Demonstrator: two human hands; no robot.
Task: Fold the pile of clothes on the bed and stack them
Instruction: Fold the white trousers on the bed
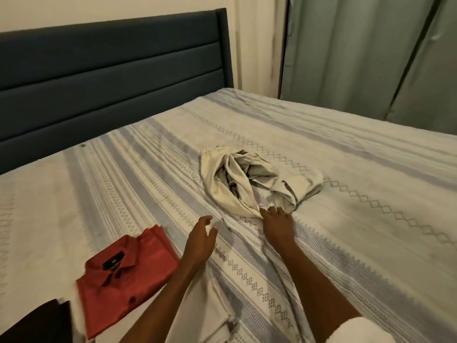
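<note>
bed (346,194): right hand (275,222) grips crumpled garment (247,179)

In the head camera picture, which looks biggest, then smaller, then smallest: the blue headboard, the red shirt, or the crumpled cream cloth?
1. Blue headboard, by far the largest.
2. Red shirt and crumpled cream cloth look about alike; the shirt lies nearer the camera, so I won't rank them.

Red folded shirt (128,276), cream crumpled garment (249,181), grey-and-white striped bedspread (346,194) with zigzags, navy headboard (111,78).
</note>
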